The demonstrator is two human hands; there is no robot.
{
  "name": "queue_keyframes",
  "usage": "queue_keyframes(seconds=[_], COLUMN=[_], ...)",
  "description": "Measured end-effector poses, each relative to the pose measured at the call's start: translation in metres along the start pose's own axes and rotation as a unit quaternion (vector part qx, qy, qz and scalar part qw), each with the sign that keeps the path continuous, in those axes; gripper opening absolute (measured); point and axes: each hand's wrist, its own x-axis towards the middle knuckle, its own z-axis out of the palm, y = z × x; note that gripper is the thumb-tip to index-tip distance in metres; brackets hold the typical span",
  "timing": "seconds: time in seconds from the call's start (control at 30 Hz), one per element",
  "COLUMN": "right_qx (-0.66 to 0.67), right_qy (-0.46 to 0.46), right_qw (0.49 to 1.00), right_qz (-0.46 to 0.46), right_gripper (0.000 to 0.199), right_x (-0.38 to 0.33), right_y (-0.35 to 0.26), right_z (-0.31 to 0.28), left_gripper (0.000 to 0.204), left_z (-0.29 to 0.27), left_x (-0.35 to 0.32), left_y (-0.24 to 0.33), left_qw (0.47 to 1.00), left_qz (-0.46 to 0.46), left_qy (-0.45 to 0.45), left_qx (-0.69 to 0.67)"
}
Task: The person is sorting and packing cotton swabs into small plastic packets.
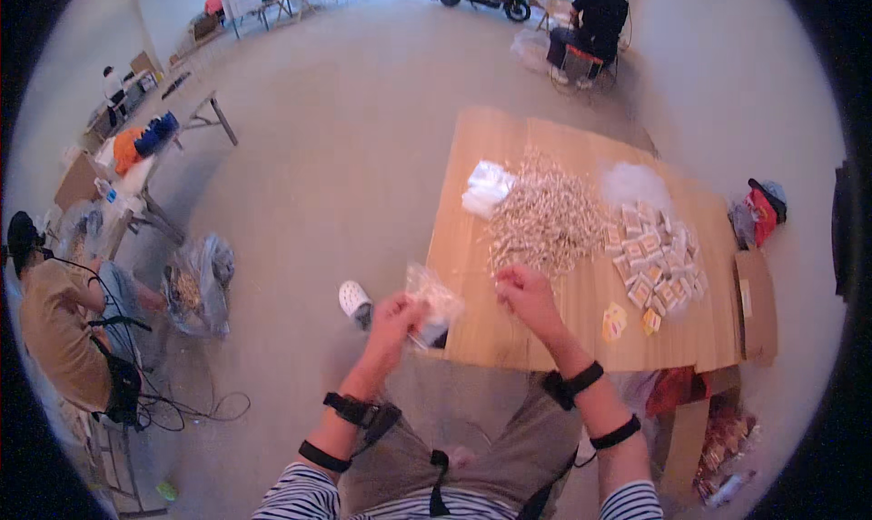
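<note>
Head view, left grip (398, 317) pinching clear bag (438, 293) (blurred), right grip (527, 295) curled — can't tell if holding

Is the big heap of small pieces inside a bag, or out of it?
Out: the small pieces lie loose, heaped directly on the table, with nothing wrapping them.

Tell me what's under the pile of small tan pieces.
The pile sits on the wooden table, visible around its edges; its lower pieces and anything directly beneath them are covered.
</note>
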Motion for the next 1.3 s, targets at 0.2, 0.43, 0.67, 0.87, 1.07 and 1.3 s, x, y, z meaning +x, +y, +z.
queue_keyframes(seconds=[0.2,0.43,0.67,0.87,1.07,1.3], right_qx=[0.075,0.159,0.002,-0.016,-0.033,0.04], right_qy=[-0.104,-0.139,0.021,0.18,0.235,0.246], right_qw=[0.991,0.977,1.0,0.983,0.971,0.969], right_qz=[0.049,0.017,-0.009,-0.022,-0.033,0.006], right_gripper=[0.036,0.049,0.04,0.039,0.034,0.014], right_x=[-0.007,-0.001,0.054,0.15,0.183,0.221], right_y=[-0.027,-0.038,-0.025,-0.012,-0.004,0.004], right_z=[0.03,0.05,0.031,-0.025,-0.036,-0.042], left_gripper=[0.016,0.011,0.01,0.015,0.013,0.013], left_z=[-0.002,0.014,-0.013,-0.039,-0.049,-0.047], left_x=[0.0,0.012,0.006,-0.024,-0.041,-0.05], left_y=[0.004,-0.007,-0.006,-0.006,-0.022,-0.027], left_qw=[0.998,0.992,0.982,0.986,0.977,0.98], left_qz=[0.028,0.035,0.05,0.012,-0.018,-0.025], left_qy=[0.025,0.034,0.144,0.16,0.197,0.186], left_qx=[-0.047,-0.118,-0.115,-0.037,-0.079,-0.062])
